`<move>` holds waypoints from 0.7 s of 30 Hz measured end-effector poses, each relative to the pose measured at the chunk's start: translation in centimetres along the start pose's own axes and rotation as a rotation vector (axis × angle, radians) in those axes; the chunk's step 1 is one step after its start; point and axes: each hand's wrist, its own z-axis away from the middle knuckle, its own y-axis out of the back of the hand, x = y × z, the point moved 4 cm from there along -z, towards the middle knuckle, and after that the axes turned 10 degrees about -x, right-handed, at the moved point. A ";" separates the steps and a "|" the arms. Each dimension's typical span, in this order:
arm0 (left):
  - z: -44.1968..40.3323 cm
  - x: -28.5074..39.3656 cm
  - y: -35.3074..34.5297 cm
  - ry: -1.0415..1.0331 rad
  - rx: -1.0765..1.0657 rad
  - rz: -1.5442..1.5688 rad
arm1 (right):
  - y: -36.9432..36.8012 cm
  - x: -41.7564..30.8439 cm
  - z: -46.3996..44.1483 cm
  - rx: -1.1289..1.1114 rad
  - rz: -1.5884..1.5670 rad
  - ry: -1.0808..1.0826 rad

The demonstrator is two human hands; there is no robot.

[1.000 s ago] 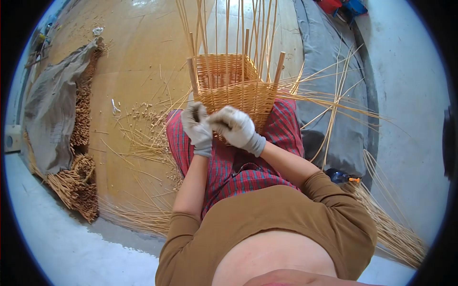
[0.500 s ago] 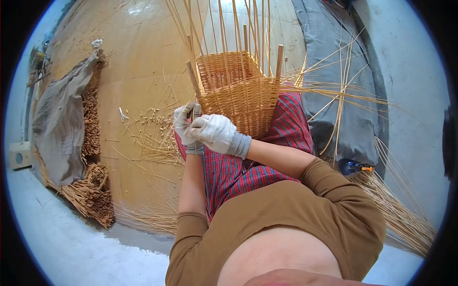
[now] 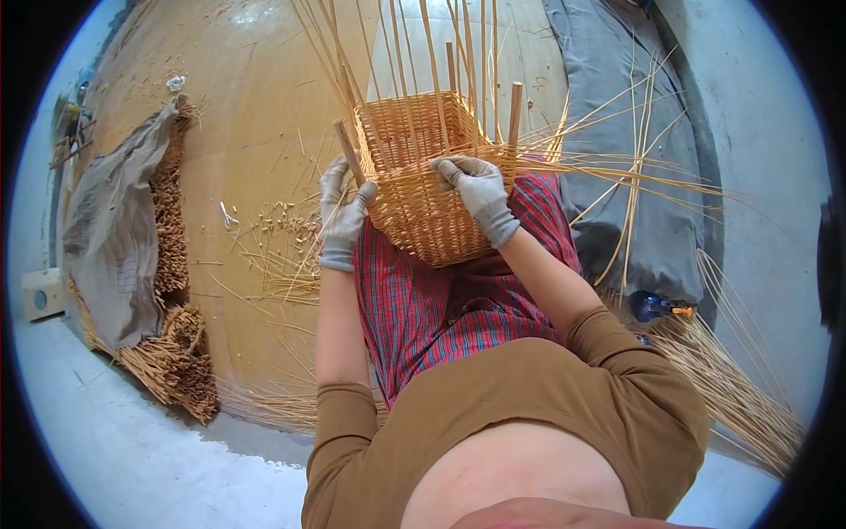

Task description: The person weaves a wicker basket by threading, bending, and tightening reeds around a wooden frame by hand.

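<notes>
A partly woven wicker basket (image 3: 432,225) rests on my lap, with upright stakes rising from its rim and thicker wooden posts at its corners. My left hand (image 3: 344,213), in a pale work glove, grips the basket's left corner, its thumb on the near wall below the wooden corner post (image 3: 349,152). At the near rim, my gloved right hand (image 3: 478,189) is closed over the weave, right of the middle. The tips of its fingers are partly hidden. Loose weaving rods (image 3: 617,169) stick out from the basket's right side.
Wicker offcuts (image 3: 286,229) and a small white-handled tool (image 3: 228,215) lie on the board at left. Farther left, a grey cloth (image 3: 119,238) partly covers bundled rods (image 3: 172,357). To the right are a dark grey cloth (image 3: 608,97), a blue bottle (image 3: 648,306) and more rods (image 3: 731,397).
My hands were together at the basket's left corner; my right hand has moved right to the near rim. My left hand now holds the corner, and the basket has shifted slightly.
</notes>
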 end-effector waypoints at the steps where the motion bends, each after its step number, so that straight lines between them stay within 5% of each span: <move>1: 0.0 0.4 0.0 0.001 0.000 -0.006 | -0.2 -0.8 -0.1 0.001 0.073 0.010; 2: -0.1 0.2 -0.2 0.097 -0.018 0.124 | -0.4 -1.6 -0.3 0.015 0.183 0.011; 6: 0.1 0.1 -1.5 0.206 -0.006 0.399 | -7.5 -10.0 -3.6 -0.048 0.800 0.810; 8: 0.2 -0.7 -1.9 0.218 0.042 0.443 | -11.3 -10.0 -7.2 -0.146 1.152 0.724; 11: 0.2 -1.3 -1.8 0.227 0.107 0.504 | -10.9 -10.8 -6.3 -0.195 0.758 0.910; 14: 0.0 -1.6 -1.8 0.215 0.107 0.517 | -3.2 -7.5 -1.2 -0.433 0.299 0.562; 16: 0.0 -1.1 -2.1 0.213 0.122 0.449 | 4.0 -1.6 2.0 -0.285 0.843 0.388; 18: 0.4 -0.6 -3.1 0.113 0.278 0.451 | 8.9 1.9 6.4 0.021 0.420 0.384; 20: 2.1 0.8 -3.9 0.023 0.578 0.425 | 11.3 2.7 7.8 0.253 0.112 0.043; 21: 3.4 0.7 -4.5 0.016 0.561 0.423 | 11.5 1.8 8.1 0.393 0.063 -0.094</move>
